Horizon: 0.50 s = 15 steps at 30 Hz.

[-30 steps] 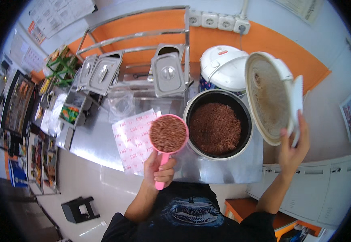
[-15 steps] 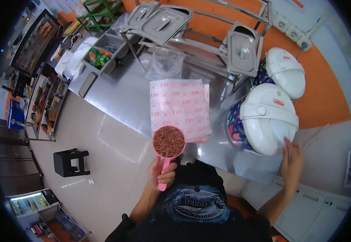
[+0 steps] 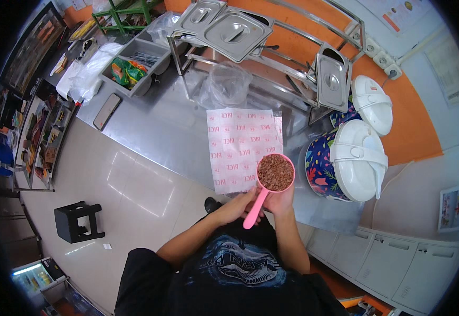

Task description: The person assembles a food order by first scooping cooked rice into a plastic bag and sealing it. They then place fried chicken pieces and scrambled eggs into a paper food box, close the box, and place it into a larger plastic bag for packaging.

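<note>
A pink measuring scoop (image 3: 256,210), filled with reddish-brown cooked rice (image 3: 276,173), is held in front of me over the table's near edge. My left hand (image 3: 240,206) closes about the scoop where handle meets cup. Against the cup's underside rests my right hand (image 3: 280,201), its fingers mostly hidden by the scoop. Just beyond lies a sheet of white wrapping paper (image 3: 237,142) with pink print; the cup overlaps its near right corner. To the right stands a rice container (image 3: 321,171) with a blue floral body and white lid. A white rice paddle (image 3: 376,163) lies on that lid.
A steel table (image 3: 155,142) carries a phone (image 3: 106,111), a grey divided tray (image 3: 134,66) and clear plastic bags (image 3: 227,84). Steel lidded pans (image 3: 235,34) sit in a metal rack behind. A second white-lidded container (image 3: 372,102) stands far right. A black stool (image 3: 77,221) is on the floor.
My right hand has left the paddle at the container lid and come in to the scoop. My left hand has carried the scoop rightward. The paddle now rests on the lid.
</note>
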Each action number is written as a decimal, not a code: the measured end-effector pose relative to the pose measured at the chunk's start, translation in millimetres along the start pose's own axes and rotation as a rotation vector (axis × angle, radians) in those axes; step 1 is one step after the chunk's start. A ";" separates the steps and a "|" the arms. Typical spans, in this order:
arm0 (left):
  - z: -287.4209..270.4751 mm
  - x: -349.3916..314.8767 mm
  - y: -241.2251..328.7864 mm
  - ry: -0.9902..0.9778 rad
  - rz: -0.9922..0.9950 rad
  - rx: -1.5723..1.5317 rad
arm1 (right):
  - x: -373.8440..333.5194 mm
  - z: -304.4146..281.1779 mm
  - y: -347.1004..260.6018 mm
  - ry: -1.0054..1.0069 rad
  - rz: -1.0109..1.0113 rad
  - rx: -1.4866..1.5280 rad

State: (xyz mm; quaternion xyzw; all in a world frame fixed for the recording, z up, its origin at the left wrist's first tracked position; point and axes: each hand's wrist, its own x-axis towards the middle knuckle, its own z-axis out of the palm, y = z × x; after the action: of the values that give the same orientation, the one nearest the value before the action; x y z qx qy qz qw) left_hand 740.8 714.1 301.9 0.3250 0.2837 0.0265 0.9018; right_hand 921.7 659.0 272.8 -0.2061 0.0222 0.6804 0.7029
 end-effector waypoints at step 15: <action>-31.2 42.9 -30.6 0.627 0.528 1.934 | 124.1 34.1 10.3 -0.291 -0.764 -2.653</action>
State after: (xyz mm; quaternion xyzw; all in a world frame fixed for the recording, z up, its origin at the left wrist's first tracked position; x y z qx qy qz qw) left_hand 756.1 717.9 242.7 0.9369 0.3250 0.0674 0.1097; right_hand 912.3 787.5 262.6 -0.6338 -0.7637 -0.0243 0.1206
